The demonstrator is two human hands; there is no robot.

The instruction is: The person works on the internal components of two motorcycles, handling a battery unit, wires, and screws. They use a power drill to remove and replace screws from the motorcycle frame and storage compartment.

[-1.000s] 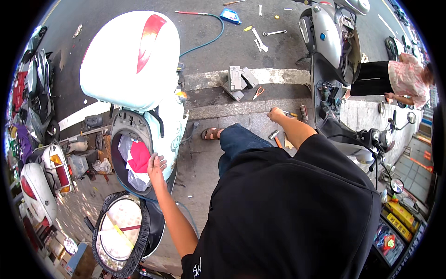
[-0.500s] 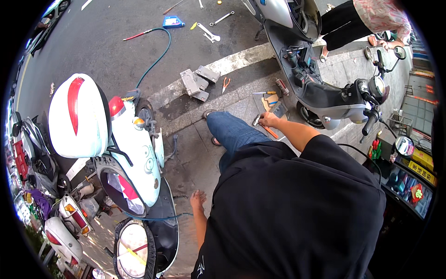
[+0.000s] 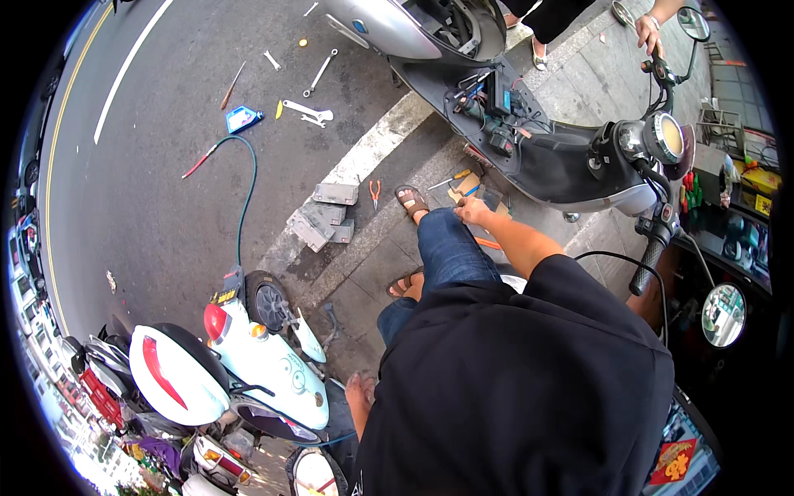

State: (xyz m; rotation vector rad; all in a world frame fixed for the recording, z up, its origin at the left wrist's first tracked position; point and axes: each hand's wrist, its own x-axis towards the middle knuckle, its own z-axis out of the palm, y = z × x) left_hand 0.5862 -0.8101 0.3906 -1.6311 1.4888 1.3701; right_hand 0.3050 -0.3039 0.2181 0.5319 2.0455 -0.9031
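My right hand (image 3: 472,211) is closed beside my bent knee, around a hammer whose orange handle (image 3: 488,243) shows under my forearm; its head is hidden behind the hand. Just beyond the hand, a screwdriver (image 3: 449,179) and a piece of cardboard (image 3: 468,183) lie on the pavement near the silver scooter (image 3: 546,169), its floorboard uncovered and wiring exposed. My left hand (image 3: 360,395) hangs low at my side, fingers loosely apart with nothing in them, close to the pale mint scooter (image 3: 285,372).
Grey box-shaped batteries (image 3: 314,227) and orange-handled pliers (image 3: 375,194) lie ahead. Farther out are wrenches (image 3: 321,73), a blue bottle (image 3: 243,120) and a green hose (image 3: 251,190). Another person's hand (image 3: 649,35) rests by the silver scooter's handlebar.
My view has turned and moved nearer the silver scooter. The hammer's metal head, visible before, is now hidden. My left hand sits lower in view, and the other person's hand is by the handlebar grip.
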